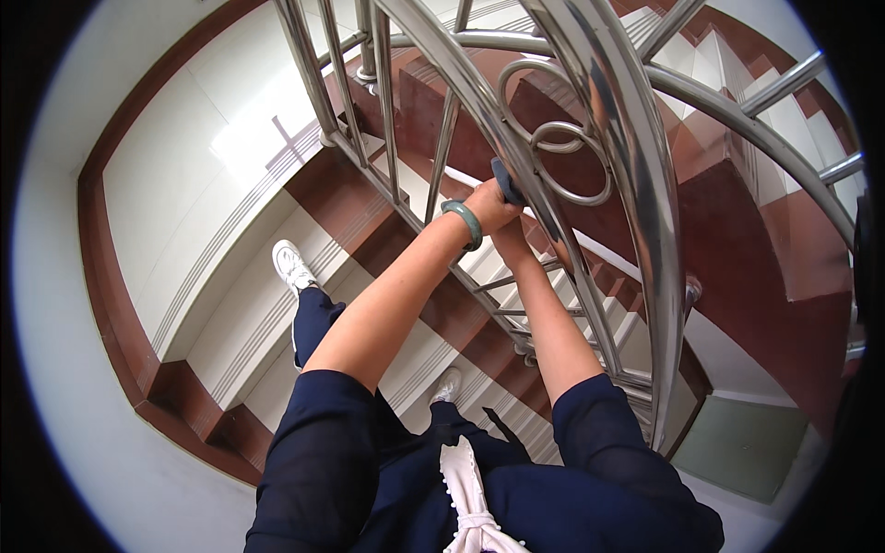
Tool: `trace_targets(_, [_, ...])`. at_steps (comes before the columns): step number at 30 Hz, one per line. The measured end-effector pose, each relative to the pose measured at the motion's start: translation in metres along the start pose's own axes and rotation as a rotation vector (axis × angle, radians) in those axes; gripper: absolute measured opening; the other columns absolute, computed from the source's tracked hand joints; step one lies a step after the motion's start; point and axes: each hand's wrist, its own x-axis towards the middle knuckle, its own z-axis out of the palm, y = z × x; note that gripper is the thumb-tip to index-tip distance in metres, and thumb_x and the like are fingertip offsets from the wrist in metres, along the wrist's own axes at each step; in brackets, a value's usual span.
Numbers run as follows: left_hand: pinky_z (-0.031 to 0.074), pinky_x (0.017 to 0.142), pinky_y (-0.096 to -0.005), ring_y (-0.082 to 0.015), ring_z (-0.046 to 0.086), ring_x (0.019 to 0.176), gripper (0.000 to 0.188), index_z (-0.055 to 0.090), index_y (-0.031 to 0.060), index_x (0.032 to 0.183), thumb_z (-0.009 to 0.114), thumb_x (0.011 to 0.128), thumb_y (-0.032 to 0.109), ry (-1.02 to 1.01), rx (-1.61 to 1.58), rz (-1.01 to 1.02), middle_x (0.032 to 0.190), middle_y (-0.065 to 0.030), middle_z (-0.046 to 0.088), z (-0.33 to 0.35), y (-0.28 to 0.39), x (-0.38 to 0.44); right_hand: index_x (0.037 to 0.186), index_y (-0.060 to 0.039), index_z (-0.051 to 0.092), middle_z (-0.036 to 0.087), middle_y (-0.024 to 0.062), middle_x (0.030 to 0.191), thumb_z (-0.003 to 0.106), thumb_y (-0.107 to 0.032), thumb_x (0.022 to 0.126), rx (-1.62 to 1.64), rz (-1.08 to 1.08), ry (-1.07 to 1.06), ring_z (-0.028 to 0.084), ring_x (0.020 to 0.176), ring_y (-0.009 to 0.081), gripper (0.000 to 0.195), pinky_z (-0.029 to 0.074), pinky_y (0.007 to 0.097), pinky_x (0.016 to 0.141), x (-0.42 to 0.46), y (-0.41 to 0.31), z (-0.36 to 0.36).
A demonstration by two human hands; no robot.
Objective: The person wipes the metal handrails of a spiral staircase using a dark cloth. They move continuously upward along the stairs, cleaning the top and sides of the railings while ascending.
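My left hand (492, 206), with a green bangle (464, 225) on its wrist, is closed around a dark grey cloth (506, 181). The cloth lies against the lower curved tube (477, 90) of a stainless steel stair railing. Directly beneath it is my right hand (509, 233), close to the same tube; its fingers are hidden, so what they grip does not show. A pair of interlocking metal rings (572, 135) joins this tube to the thick polished handrail (626, 117) above.
White steps (245, 345) with brown edging climb to a tiled landing (187, 159) on the left. My white shoes (292, 263) stand on different steps. Upright steel bars (384, 104) line the stair side. Another flight shows below, past the railing, and a green panel (743, 442) at lower right.
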Motion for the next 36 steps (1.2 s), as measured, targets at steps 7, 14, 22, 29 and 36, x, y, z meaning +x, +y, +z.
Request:
trace_targets(7, [0.052, 0.086, -0.0381, -0.0297, 0.066, 0.094, 0.03, 0.064, 0.0076, 0.109, 0.069, 0.08, 0.012, 0.043, 0.257, -0.06, 0.099, -0.0141, 0.07, 0.009, -0.029, -0.008, 0.131, -0.0039, 0.048, 0.056, 0.0116, 0.126, 0.057, -0.026, 0.097, 0.054, 0.041, 0.063, 0.055, 0.116, 0.0221, 0.041, 0.044, 0.0363, 0.099, -0.005, 0.01, 0.01])
trace_targets(14, [0.051, 0.087, -0.044, -0.0378, 0.064, 0.096, 0.031, 0.065, 0.0122, 0.107, 0.069, 0.076, 0.013, 0.119, 0.339, 0.049, 0.098, -0.016, 0.069, 0.017, -0.06, -0.016, 0.131, -0.0041, 0.048, 0.056, 0.0111, 0.125, 0.056, -0.026, 0.098, 0.043, 0.092, 0.07, 0.055, 0.116, 0.0216, 0.041, 0.045, 0.0359, 0.098, -0.004, 0.03, 0.026])
trace_targets(22, [0.046, 0.095, -0.0448, -0.0351, 0.063, 0.103, 0.032, 0.067, 0.0179, 0.11, 0.066, 0.078, 0.017, 0.117, 0.353, 0.018, 0.101, -0.0131, 0.069, 0.026, -0.094, -0.024, 0.131, -0.0044, 0.049, 0.056, 0.0105, 0.125, 0.055, -0.027, 0.098, 0.026, 0.15, 0.053, 0.055, 0.115, 0.021, 0.04, 0.045, 0.0355, 0.098, -0.009, 0.061, 0.041])
trace_targets(29, [0.03, 0.111, -0.0479, -0.0278, 0.06, 0.113, 0.036, 0.065, 0.0261, 0.117, 0.063, 0.082, 0.022, 0.035, 0.336, -0.096, 0.109, -0.0075, 0.069, 0.032, -0.114, -0.028, 0.13, -0.0046, 0.049, 0.057, 0.01, 0.124, 0.054, -0.027, 0.098, 0.019, 0.227, 0.038, 0.055, 0.114, 0.0206, 0.039, 0.045, 0.0352, 0.097, -0.017, 0.092, 0.056])
trace_targets(36, [0.029, 0.112, -0.0483, -0.0265, 0.057, 0.12, 0.04, 0.065, 0.0274, 0.116, 0.069, 0.077, 0.018, 0.014, 0.366, -0.134, 0.117, -0.0044, 0.066, 0.042, -0.149, -0.029, 0.13, -0.0049, 0.049, 0.057, 0.0095, 0.124, 0.053, -0.028, 0.099, 0.021, 0.326, 0.026, 0.055, 0.114, 0.0201, 0.039, 0.045, 0.0348, 0.097, -0.024, 0.128, 0.069])
